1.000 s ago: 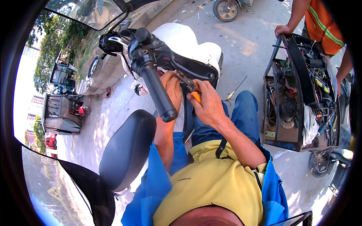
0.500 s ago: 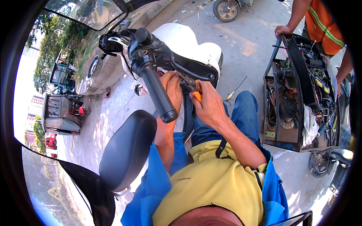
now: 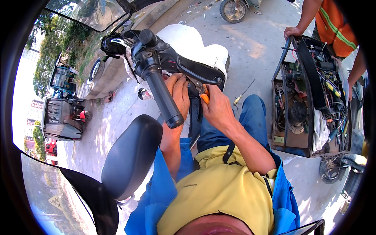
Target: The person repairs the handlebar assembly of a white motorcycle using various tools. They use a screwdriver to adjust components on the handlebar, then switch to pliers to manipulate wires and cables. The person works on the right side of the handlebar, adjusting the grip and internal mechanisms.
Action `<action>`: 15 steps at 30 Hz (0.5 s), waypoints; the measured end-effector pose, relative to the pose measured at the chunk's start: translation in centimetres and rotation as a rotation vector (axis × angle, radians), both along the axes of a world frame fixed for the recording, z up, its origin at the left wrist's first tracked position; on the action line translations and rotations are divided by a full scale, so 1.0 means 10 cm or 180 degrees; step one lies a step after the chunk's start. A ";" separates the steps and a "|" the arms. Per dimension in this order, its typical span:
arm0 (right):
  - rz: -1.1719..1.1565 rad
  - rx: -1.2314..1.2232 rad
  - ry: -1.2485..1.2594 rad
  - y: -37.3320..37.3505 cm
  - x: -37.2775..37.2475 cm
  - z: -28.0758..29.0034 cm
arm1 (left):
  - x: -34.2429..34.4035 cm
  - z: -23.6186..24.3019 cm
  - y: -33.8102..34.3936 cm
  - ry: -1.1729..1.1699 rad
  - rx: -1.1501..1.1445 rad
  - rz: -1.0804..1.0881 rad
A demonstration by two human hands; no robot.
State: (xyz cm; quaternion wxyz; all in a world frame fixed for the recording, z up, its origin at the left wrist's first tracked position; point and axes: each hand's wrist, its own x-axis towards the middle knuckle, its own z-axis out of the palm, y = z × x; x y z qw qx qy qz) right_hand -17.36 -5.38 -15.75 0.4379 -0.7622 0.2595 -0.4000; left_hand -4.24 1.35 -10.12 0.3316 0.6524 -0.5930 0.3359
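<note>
I sit beside a scooter with a white front panel [image 3: 184,37] and a black handlebar grip [image 3: 162,92]. Below the brake lever [image 3: 199,76], my right hand [image 3: 217,107] is closed round orange-handled pliers [image 3: 205,97]. The jaws point into the dark space behind the panel. My left hand [image 3: 179,92] reaches in beside them, its fingers bent and pressed close together. The handlebar grip partly covers that hand, and what its fingertips hold is hidden. The black scooter seat [image 3: 133,156] lies to the left of my left forearm.
On the ground to the right lies a screwdriver [image 3: 244,91]. Beyond it stands an open metal tool rack [image 3: 290,150] full of tools and parts, gripped by another person's hand [image 3: 293,32]. A scooter wheel [image 3: 234,11] stands at the far side, and a parked three-wheeler [image 3: 62,119] at the left.
The whole view has shifted slightly. Both my hands stay at the same spot behind the panel, and the pliers have turned a little in my right hand.
</note>
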 end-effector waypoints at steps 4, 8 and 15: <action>0.0050 0.0091 0.0126 -0.02 0.00 -0.03 | -0.06 -0.32 0.16 0.0980 -0.0581 -0.0312; 0.0093 0.0377 0.0317 0.00 -0.02 0.03 | -0.24 -0.34 0.16 0.3975 -0.0867 -0.1071; 0.0014 0.0375 0.0228 0.02 -0.02 0.05 | -0.23 -0.33 -0.15 0.5057 -0.1517 -0.2412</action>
